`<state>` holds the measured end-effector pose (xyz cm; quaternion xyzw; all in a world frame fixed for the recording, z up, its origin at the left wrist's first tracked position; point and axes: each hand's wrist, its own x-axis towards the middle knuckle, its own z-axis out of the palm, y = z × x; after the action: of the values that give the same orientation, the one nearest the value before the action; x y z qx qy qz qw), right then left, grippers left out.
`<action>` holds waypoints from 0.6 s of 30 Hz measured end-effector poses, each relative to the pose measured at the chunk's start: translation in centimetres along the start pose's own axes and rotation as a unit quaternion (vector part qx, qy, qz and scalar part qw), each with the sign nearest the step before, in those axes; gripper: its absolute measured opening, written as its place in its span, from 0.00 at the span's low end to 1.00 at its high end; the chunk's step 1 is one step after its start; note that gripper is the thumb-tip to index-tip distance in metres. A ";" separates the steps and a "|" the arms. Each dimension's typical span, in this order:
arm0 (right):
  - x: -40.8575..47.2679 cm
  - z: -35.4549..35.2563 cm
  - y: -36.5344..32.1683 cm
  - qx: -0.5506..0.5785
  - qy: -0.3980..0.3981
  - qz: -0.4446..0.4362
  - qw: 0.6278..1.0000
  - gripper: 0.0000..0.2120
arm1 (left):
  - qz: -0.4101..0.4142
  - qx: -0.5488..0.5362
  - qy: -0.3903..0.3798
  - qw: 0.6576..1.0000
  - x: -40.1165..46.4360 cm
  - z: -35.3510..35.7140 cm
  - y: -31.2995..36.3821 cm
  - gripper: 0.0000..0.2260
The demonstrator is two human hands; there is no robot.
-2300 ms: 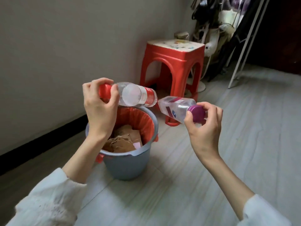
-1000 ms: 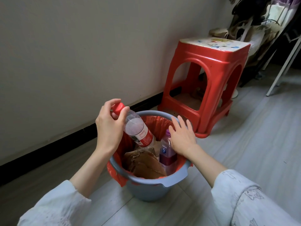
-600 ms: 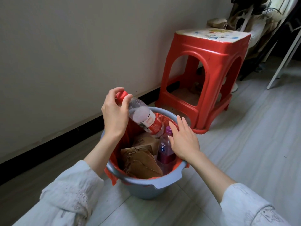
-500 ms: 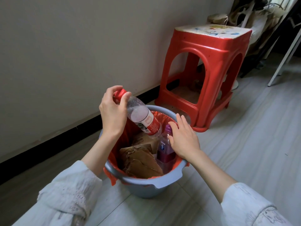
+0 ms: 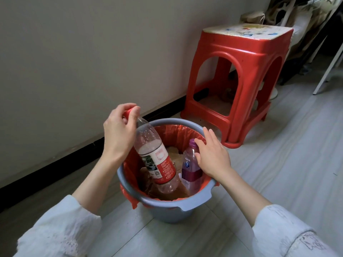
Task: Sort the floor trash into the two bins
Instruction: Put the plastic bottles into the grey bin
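Note:
A grey bin (image 5: 167, 208) lined with a red bag stands on the floor by the wall. My left hand (image 5: 118, 134) pinches the red cap of a clear bottle with a red label (image 5: 156, 160), whose base reaches down into the bin. A purple-capped bottle (image 5: 191, 167) stands upright inside the bin on the right. My right hand (image 5: 213, 154) hovers over the bin beside that bottle with fingers spread, its fingertips touching the bottle's shoulder. Brown paper (image 5: 174, 156) lies in the bin behind and under the bottles.
A red plastic stool (image 5: 241, 75) stands against the wall just beyond the bin. Clothes and a white rack leg (image 5: 326, 71) fill the far right corner. A black skirting board (image 5: 55, 166) runs along the wall at the left. Pale floorboards (image 5: 278, 164) stretch to the right.
The red-label bottle has gone lower and more upright, its base now deep in the bin. My right hand has let go of the purple-capped bottle, which stands in the bin.

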<state>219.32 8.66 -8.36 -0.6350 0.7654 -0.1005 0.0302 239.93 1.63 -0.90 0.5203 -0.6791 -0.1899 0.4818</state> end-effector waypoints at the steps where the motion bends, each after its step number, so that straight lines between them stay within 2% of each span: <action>1: 0.0 -0.1 0.0 -0.001 -0.002 0.000 1.000 0.22 | 0.008 0.010 -0.017 1.000 -0.5 0.4 0.0 0.09; 5: 0.0 -0.1 -0.1 -0.006 -0.007 -0.005 1.000 0.22 | 0.063 0.076 -0.095 0.991 -2.7 3.0 -0.2 0.11; 12: 0.1 -0.1 -0.1 -0.023 -0.015 -0.009 1.000 0.24 | 0.145 0.163 -0.084 0.972 -2.8 3.5 -0.7 0.13; 15: 0.0 -0.1 -0.1 -0.022 -0.019 -0.010 1.000 0.25 | 0.148 0.187 -0.081 0.968 -2.1 2.7 -0.8 0.14; 18: 0.0 -0.1 0.0 -0.024 -0.019 -0.011 0.999 0.25 | 0.124 0.209 -0.111 0.964 -1.6 2.0 -1.5 0.15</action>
<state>219.32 8.65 -8.23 -0.6460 0.7596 -0.0709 0.0282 238.98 2.00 -3.66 0.4968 -0.8120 -0.0398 0.3036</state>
